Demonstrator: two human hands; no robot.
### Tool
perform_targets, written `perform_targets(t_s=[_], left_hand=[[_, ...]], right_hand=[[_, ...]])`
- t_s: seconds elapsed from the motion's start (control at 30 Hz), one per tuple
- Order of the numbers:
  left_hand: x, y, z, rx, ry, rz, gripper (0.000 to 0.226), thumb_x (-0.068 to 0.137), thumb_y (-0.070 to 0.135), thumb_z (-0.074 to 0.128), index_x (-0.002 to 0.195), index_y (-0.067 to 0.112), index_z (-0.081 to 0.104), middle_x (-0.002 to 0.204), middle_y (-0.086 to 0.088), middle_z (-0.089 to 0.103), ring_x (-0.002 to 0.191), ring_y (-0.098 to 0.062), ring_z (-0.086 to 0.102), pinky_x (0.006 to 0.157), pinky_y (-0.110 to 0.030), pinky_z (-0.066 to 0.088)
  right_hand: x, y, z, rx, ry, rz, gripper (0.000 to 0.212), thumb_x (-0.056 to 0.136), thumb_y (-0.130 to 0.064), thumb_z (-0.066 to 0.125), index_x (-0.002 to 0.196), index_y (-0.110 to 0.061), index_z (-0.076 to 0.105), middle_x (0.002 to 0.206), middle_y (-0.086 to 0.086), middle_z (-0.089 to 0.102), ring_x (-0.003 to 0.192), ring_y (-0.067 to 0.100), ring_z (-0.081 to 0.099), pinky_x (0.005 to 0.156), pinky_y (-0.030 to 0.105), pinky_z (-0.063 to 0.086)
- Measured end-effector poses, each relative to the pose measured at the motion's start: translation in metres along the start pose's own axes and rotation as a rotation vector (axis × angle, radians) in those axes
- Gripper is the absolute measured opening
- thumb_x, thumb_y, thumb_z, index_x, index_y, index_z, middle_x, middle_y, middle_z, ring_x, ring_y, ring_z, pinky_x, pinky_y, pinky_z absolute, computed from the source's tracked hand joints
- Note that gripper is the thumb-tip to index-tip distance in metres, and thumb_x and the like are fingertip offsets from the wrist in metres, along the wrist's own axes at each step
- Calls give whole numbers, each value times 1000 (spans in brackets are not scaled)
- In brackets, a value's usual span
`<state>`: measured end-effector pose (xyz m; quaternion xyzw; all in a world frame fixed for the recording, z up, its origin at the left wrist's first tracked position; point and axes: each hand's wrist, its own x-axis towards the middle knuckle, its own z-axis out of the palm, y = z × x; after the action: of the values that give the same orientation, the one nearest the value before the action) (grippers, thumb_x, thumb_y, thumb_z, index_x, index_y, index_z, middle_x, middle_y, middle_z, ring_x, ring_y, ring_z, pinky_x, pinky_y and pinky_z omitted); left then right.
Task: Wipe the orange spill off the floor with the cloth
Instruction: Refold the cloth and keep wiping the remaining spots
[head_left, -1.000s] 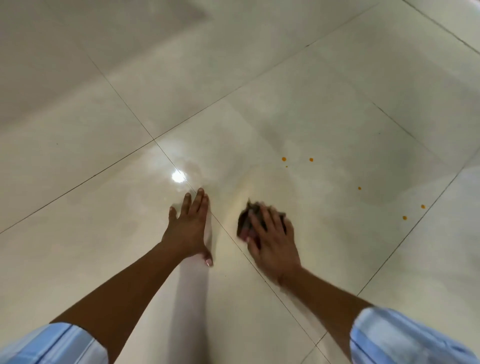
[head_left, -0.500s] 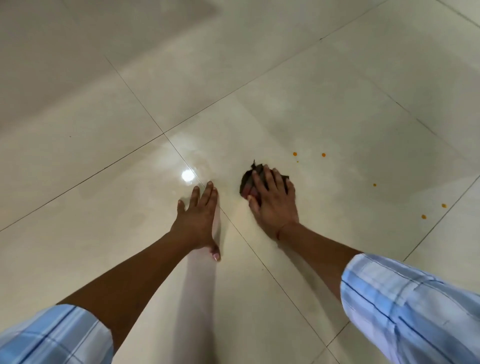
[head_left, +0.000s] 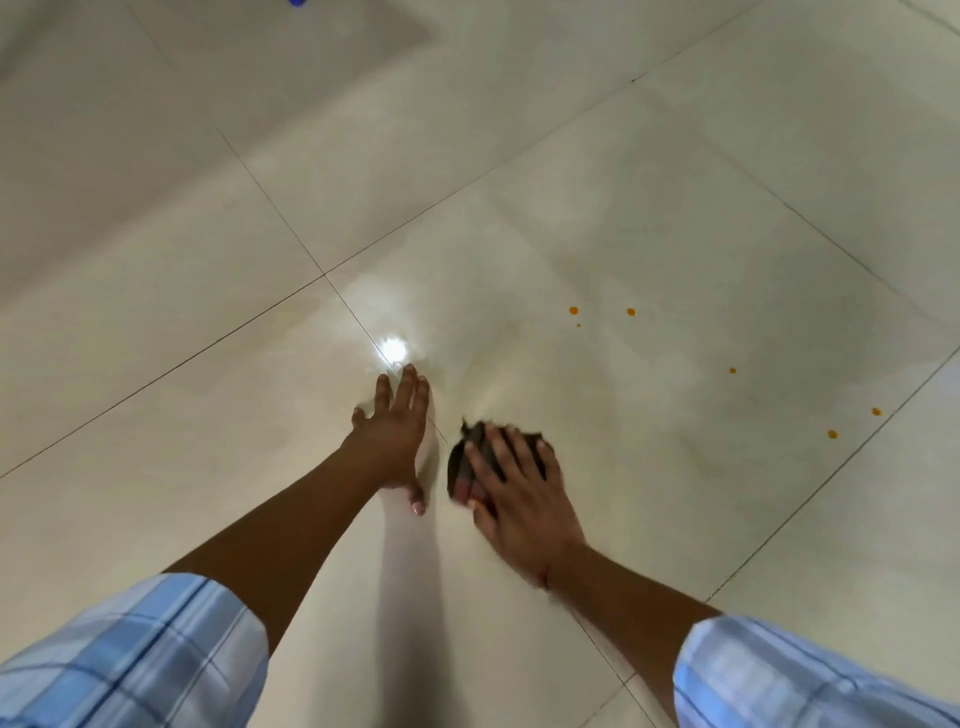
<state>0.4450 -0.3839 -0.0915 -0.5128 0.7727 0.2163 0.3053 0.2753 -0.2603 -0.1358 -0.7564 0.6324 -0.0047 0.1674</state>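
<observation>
Head view: cloth beneath splayed, straight fingers of right hand; left hand flat-fingered on floor alongside.

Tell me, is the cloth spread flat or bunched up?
Bunched up: the dark cloth is a crumpled wad, mostly covered by the right hand pressing it to the floor. Blur hides its folds.

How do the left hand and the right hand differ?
The left hand lies flat and bare on the floor; the right hand presses the cloth. The left hand looks sharp; the right hand is blurred. Both rest palm down.
</observation>
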Motion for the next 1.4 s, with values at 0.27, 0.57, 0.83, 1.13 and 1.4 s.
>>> perform_targets(t_s=[0.27,0.57,0.83,1.13,1.4], left_hand=[[5,25,-20,18,-163,-102,157,51,63,84,144,2,-26,151,-19,-34,138,-49,-25,113,-53,20],[23,48,-68,62,-18,-12,147,50,57,87,151,14,-11,159,-7,-21,145,-40,-7,107,-65,26],[102,48,-100,7,-68,-88,165,42,51,92,143,15,-32,150,-13,-40,140,-49,-19,104,-71,23],[115,56,-102,-26,-99,-118,171,38,43,96,139,10,-38,144,-20,-45,135,-57,-24,99,-76,19],[115,54,-97,-56,-50,-103,170,37,43,96,141,12,-35,146,-18,-42,136,-55,-22,99,-76,20]], right_hand=[[2,9,-9,23,50,224,65,89,-39,41,150,-20,30,155,13,31,140,34,31,112,54,23],[43,98,-42,-4,34,344,63,90,-43,43,150,-24,32,157,9,29,142,31,28,111,50,22],[70,144,-48,58,173,637,71,87,-53,31,150,-20,31,156,13,29,142,33,26,111,52,21],[76,99,-42,6,108,227,65,89,-45,41,150,-27,29,159,6,25,145,27,24,114,51,21],[139,115,-53,2,198,448,68,87,-45,42,150,-23,29,157,10,28,143,30,25,113,52,20]])
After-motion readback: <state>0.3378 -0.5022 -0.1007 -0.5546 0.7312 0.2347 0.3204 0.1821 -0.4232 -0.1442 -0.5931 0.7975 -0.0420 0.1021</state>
